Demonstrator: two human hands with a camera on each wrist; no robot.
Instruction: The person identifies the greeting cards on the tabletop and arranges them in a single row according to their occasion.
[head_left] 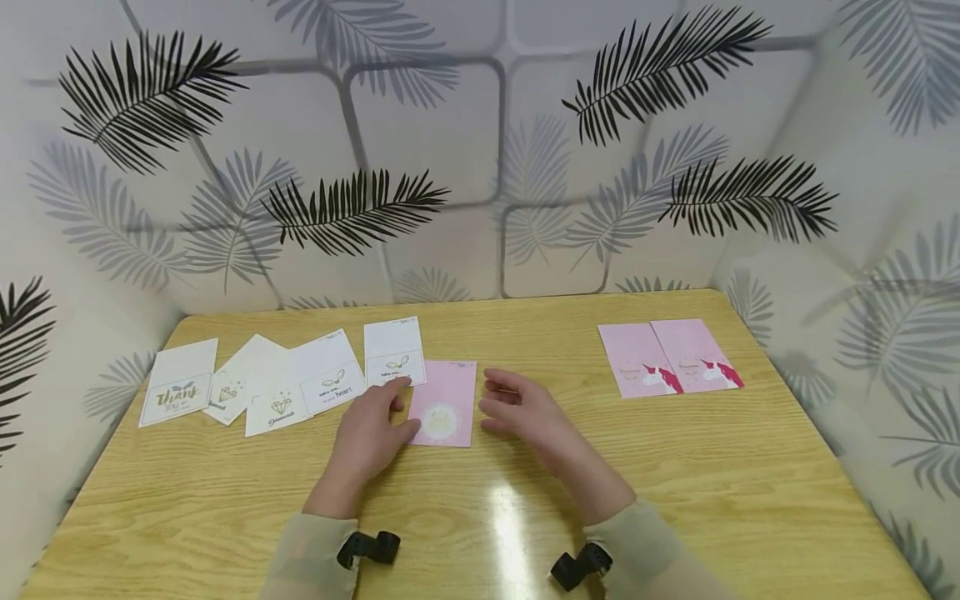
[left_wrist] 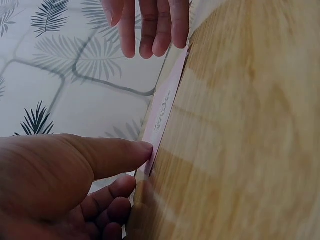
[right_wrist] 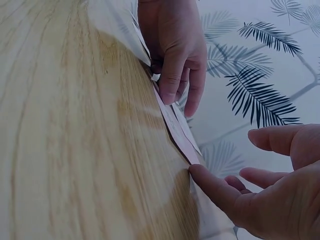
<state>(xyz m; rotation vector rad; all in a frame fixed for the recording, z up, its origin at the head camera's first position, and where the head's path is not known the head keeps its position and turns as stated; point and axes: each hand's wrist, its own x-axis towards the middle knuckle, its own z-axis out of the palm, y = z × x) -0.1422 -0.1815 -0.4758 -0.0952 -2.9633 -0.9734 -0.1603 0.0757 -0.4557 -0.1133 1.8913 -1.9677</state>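
Observation:
A pink card (head_left: 456,392) with a pale round emblem lies flat on the table before me. A white card (head_left: 393,337) with a winged heart overlaps its upper left corner. My left hand (head_left: 367,435) rests at the pink card's left side, the thumb touching that card near its left edge. The index fingertip reaches the white card's lower edge. Just off the pink card's right edge is my right hand (head_left: 531,410), fingers loosely bent and holding nothing. In the right wrist view, one fingertip (right_wrist: 197,172) seems to meet the card's edge; contact is unclear.
White cards with gold designs lie at the left: a thank-you card (head_left: 178,383), diamond cards (head_left: 279,404) and another winged-heart card (head_left: 330,375). Two pink unicorn cards (head_left: 637,350) lie side by side at the right. A leaf-patterned backdrop (head_left: 480,150) rises behind the wooden table (head_left: 712,483).

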